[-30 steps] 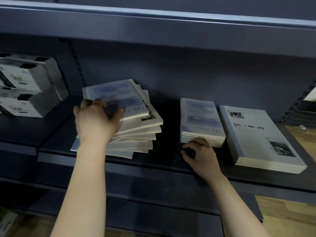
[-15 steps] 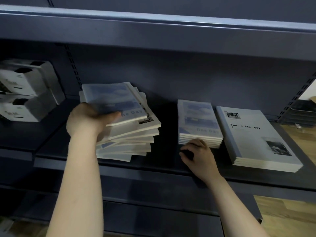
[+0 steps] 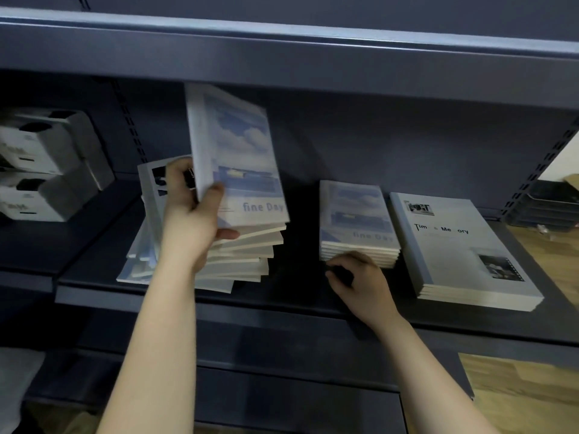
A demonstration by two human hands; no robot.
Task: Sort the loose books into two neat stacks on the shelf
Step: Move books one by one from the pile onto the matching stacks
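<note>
On the shelf [image 3: 282, 305], a fanned loose pile [image 3: 247, 255] lies towards the left end, with a grey stack [image 3: 460, 252] at the right end and a blue stack [image 3: 357, 220] just beside it. The left hand [image 3: 191, 223] pinches one blue book [image 3: 241, 158], tilted upright over the pile. The right hand [image 3: 360, 277], fingers curled, meets the blue stack's front; I cannot tell whether it grips.

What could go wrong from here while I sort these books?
The left hand pinches the raised fine Day book by one edge, so it may slip. The loose pile beneath is fanned and leaning, with books near the shelf edge; it may slide off. The raised book is close under the upper shelf and may knock it.
</note>
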